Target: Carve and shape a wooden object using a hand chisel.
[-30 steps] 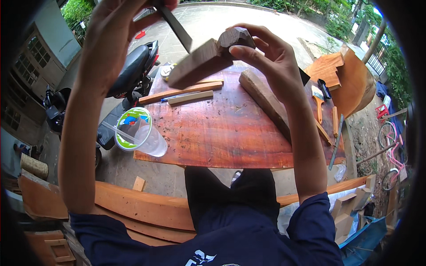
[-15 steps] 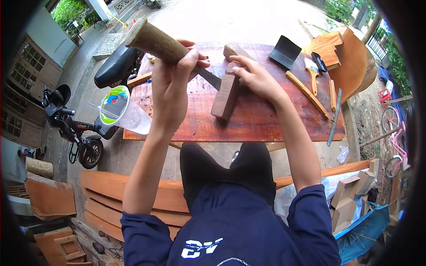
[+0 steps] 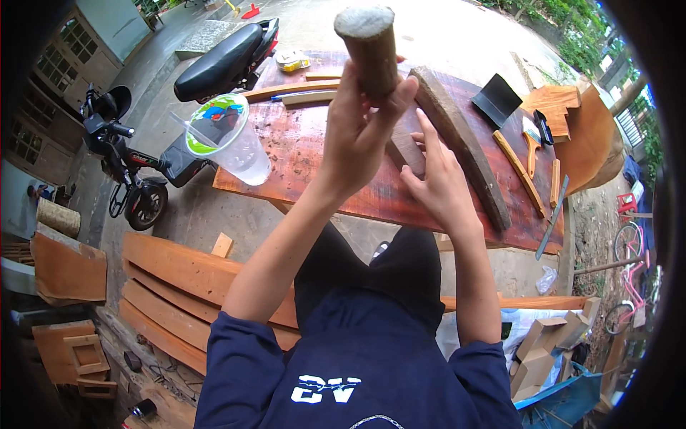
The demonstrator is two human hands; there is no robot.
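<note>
One round wooden handle (image 3: pixel 371 53) is wrapped in my left hand (image 3: pixel 359 139), while my right hand (image 3: pixel 444 184), fingers spread, touches a wooden block (image 3: pixel 405 154) over the counter (image 3: pixel 300 161).

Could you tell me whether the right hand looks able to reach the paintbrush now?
Probably yes: nothing lies over the paintbrush, though the right hand is at the short wooden block and must cross the long dark timber.

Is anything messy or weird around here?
Yes, a little. Dark crumbs are scattered on the wooden table beside the plastic cup, so it looks messy. A crumpled clear plastic bag lies on the ground at right, looking like dropped litter.
</note>
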